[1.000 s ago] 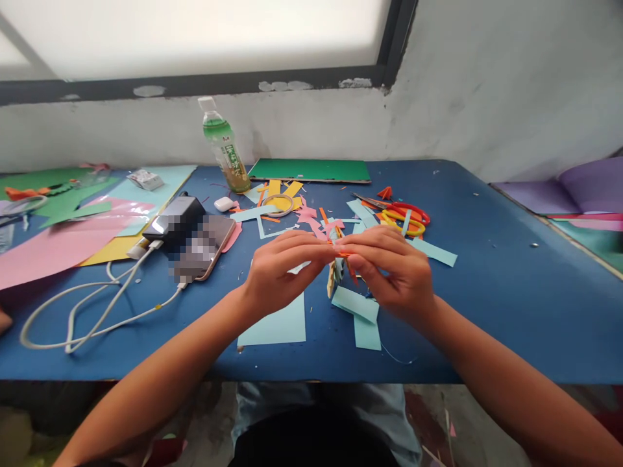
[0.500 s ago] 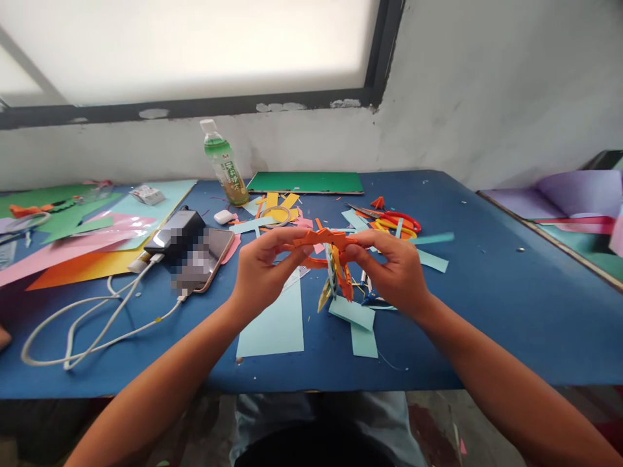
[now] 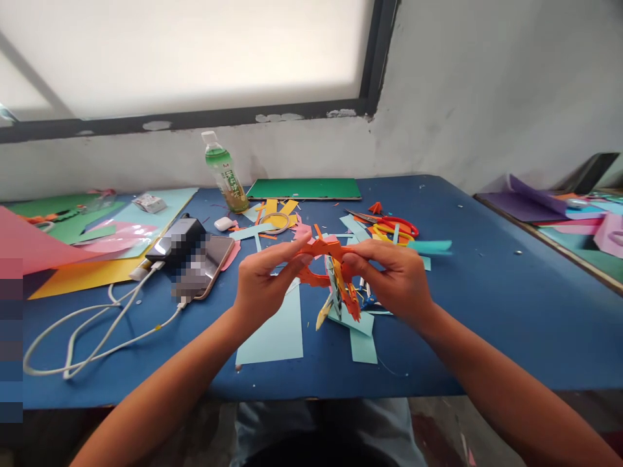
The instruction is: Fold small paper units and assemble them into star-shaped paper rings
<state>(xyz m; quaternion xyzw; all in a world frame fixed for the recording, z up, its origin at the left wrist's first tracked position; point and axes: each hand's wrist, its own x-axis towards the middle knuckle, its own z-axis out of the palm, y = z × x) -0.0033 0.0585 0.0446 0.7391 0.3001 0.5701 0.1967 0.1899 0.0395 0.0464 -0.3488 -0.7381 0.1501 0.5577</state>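
Observation:
An orange folded-paper chain (image 3: 324,248) is stretched in an arch between my hands, above the middle of the table. My left hand (image 3: 272,275) pinches its left part between thumb and fingers. On the right, my right hand (image 3: 392,269) pinches the other side near the join. Yellow, light-blue and orange folded strips (image 3: 346,292) hang down beside my right thumb. Part of the chain is hidden behind my fingers. Below it lie light-blue paper strips (image 3: 363,344) and a larger light-blue sheet (image 3: 272,331).
Scissors (image 3: 402,224) with red and yellow handles lie beyond my right hand. A drink bottle (image 3: 226,174), a phone (image 3: 207,264), a black box-shaped device (image 3: 178,240) and white cables (image 3: 92,311) are at left. A green board (image 3: 304,188) lies at the back.
The hanging strips now sit lower in view, and the orange chain is tilted a little differently. A pink sheet has risen at the far left. Both hands keep their pinch.

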